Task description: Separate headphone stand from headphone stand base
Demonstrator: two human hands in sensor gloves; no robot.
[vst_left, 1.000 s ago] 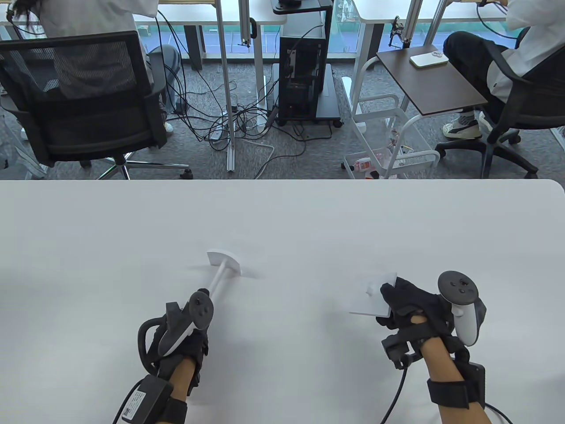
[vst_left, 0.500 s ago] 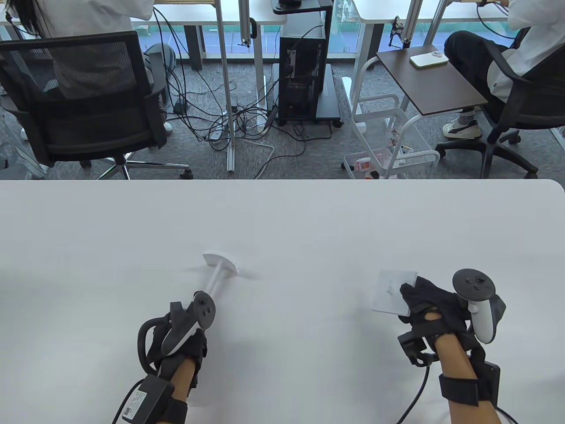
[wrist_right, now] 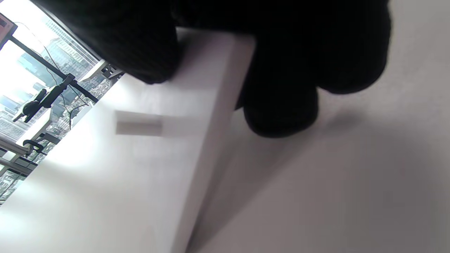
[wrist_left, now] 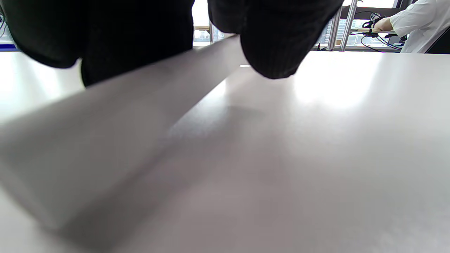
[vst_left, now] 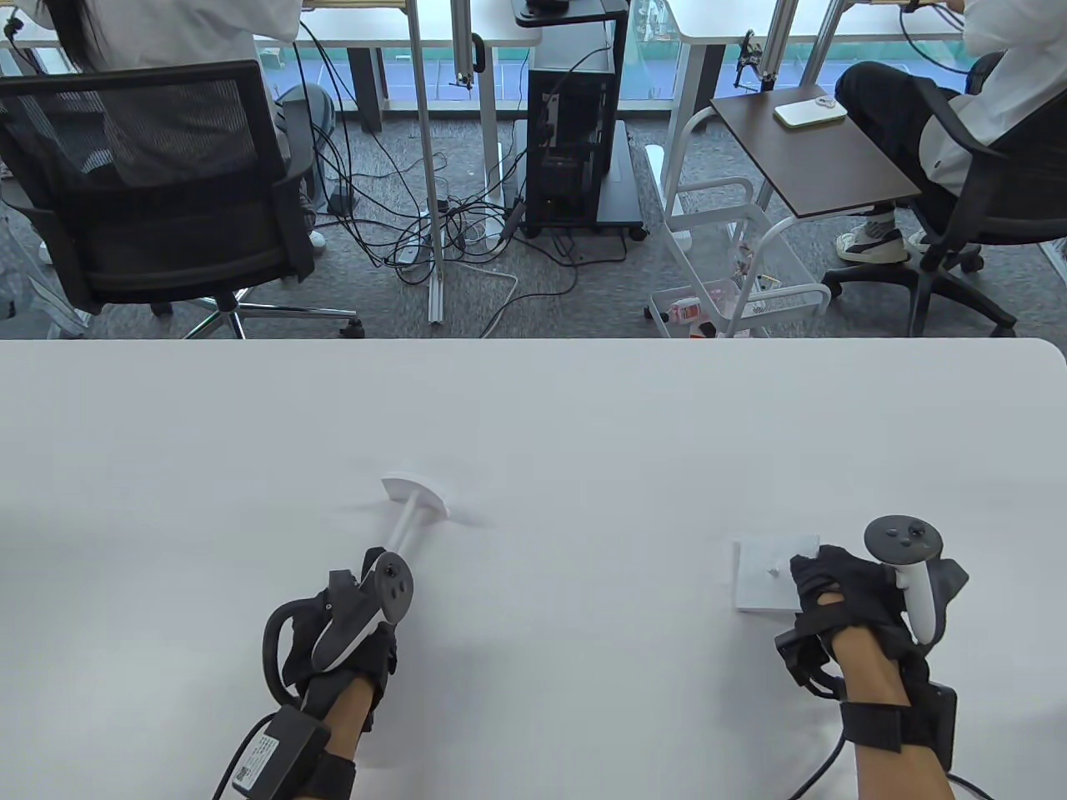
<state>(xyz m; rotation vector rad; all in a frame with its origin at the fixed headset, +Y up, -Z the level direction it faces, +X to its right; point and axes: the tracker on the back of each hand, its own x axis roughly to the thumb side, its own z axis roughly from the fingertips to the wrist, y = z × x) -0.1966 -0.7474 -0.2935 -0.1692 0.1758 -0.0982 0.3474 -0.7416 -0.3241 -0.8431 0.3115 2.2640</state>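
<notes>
The white headphone stand point(vst_left: 410, 517), a rod with a curved top piece, lies on the table apart from its base. My left hand point(vst_left: 367, 583) grips the rod's near end; the rod point(wrist_left: 116, 116) fills the left wrist view under my fingers. The white square stand base point(vst_left: 768, 573) with a small peg lies flat at the right. My right hand point(vst_left: 821, 583) holds its near right corner, fingers on top and thumb at the edge, as the right wrist view shows on the base point(wrist_right: 140, 158).
The white table point(vst_left: 533, 400) stretches wide around both parts. Beyond its far edge are office chairs, a wire cart, cables and seated people.
My right hand has carried the base to the right and lowered it flat onto the table. My left hand and the stand have barely shifted.
</notes>
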